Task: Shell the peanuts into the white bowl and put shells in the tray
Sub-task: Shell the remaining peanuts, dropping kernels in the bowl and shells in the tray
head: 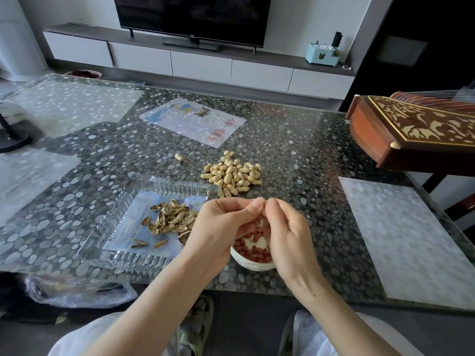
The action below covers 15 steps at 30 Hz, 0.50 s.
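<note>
Both hands meet above the white bowl [253, 264], which holds several red-skinned kernels [254, 253]. My left hand [221, 227] and my right hand [285, 229] pinch a peanut [265, 202] between their thumbs and fingertips; the fingers hide most of it. Left of the bowl stands a clear glass tray [115, 227] with a heap of empty shells [171, 218] on a paper lining. A pile of unshelled peanuts [232, 176] lies on the table just beyond the hands. One stray peanut [179, 157] sits further left.
The pebble-patterned table [295, 155] carries a printed sheet [192, 119] at the back and a pale mat [401, 232] at the right. A carved wooden zither [416, 129] juts in at the right edge. A plastic bag [77, 289] lies under the table's front left.
</note>
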### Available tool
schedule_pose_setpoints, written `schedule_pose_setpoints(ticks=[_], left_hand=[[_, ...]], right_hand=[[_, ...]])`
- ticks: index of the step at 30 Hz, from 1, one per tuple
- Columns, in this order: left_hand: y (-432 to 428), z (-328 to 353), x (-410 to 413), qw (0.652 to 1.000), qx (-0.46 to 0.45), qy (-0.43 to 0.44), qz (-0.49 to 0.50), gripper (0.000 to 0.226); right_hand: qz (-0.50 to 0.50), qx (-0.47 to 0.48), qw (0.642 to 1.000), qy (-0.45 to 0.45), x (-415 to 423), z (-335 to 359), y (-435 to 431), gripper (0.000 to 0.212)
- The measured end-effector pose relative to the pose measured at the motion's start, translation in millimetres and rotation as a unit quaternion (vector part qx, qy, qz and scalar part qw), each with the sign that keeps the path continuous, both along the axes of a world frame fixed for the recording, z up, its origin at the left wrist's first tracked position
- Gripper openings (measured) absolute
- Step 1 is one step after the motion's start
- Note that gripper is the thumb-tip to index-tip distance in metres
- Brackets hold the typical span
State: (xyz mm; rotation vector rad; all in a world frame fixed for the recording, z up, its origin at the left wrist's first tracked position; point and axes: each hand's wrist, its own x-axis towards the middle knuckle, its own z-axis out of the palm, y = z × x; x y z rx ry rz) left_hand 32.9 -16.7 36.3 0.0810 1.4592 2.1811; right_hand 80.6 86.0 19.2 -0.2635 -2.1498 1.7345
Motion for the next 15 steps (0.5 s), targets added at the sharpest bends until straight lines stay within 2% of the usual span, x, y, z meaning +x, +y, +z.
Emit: schedule_pose_setpoints(ticks=[6,10,12,14,15], left_hand=[[0.1,-2.5,-3.7,1.000,0.007,-0.030,0.000,0.014],[0.3,-3.0,-4.9,0.997,0.027,-0.078,-0.010,0.013],[0.9,-3.4,-4.6,0.995,0.034,-0.092,-0.018,0.021],[0.9,-3.0,-5.1,0.996,0.021,-0.089,-0.011,0.024],[0.6,-2.6,-5.5,0.998,-0.016,-0.063,0.001,0.022]], right_hand=[[0.010,-0.047,0.997,-0.061,-1.7,4.8,4.2,0.039],[0.010,-0.183,0.972,-0.146,-2.8,14.1,7.9,0.045],[0.001,-0.228,0.958,-0.174,-4.3,15.0,12.3,0.042],[-0.003,-0.197,0.963,-0.182,-6.4,13.1,18.8,0.042],[-0.011,-0.135,0.974,-0.183,-6.8,12.1,23.3,0.042]])
